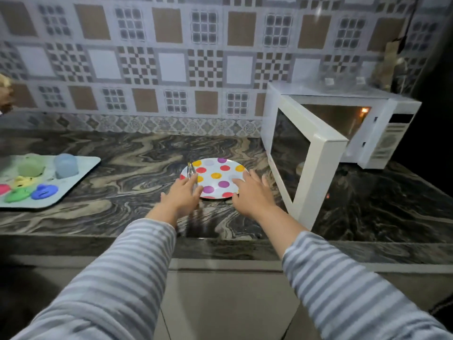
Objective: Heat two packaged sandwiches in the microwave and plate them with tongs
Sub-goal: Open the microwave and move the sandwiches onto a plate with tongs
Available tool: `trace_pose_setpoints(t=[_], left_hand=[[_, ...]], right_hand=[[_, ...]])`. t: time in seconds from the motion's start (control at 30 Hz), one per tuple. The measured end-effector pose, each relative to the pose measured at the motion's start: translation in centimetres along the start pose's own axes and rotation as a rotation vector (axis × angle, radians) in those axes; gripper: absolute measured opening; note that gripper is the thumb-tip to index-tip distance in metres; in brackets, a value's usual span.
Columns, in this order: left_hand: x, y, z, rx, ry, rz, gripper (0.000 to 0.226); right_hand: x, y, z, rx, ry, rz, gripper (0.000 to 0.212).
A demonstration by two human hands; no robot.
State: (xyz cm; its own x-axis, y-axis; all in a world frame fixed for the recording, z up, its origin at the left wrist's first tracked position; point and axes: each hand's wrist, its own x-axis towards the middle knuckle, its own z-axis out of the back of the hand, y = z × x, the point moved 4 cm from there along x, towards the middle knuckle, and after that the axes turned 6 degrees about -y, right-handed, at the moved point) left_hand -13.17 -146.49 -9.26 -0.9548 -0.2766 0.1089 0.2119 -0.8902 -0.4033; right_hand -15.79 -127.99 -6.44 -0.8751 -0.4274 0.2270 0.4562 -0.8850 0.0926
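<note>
Polka-dot plate (218,176) empty on counter (122,155), just left of open microwave door (304,153), ready for plating. Tongs (192,174) lie across plate's left rim. Left hand (182,196) relaxed, fingers at tongs, grip unclear. Right hand (252,193) spread over plate's right edge. Sandwiches not visible.

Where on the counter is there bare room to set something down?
Bare counter runs between the tray and the plate, back to the wall. Another dark patch lies right of the microwave door. Crowded: both hands, left and right, and tongs at the plate.
</note>
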Motion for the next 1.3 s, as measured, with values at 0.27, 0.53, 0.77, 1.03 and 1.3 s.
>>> trace_pose_setpoints(t=[0.27,0.53,0.77,1.03,1.3], left_hand=[[4.3,5.6,-4.6,-0.090,0.034,0.163,0.056],[8.6,6.6,-7.5,-0.052,-0.062,0.221,0.057],[10.3,6.7,-7.7,0.051,-0.062,0.202,0.069],[9.8,5.8,-7.4,-0.183,-0.104,0.294,0.065],[2.6,4.5,-5.6,-1.020,-0.326,0.365,0.064]], right_hand=[[5.7,-3.4,-8.8,0.222,0.205,-0.251,0.062],[10.2,-6.2,-13.6,0.166,0.134,-0.328,0.072],[11.7,-6.9,-14.5,0.212,0.045,-0.369,0.074],[11.9,-6.4,-13.4,0.450,0.092,-0.412,0.083],[6.1,-3.4,-9.7,1.179,-0.179,-0.518,0.068]])
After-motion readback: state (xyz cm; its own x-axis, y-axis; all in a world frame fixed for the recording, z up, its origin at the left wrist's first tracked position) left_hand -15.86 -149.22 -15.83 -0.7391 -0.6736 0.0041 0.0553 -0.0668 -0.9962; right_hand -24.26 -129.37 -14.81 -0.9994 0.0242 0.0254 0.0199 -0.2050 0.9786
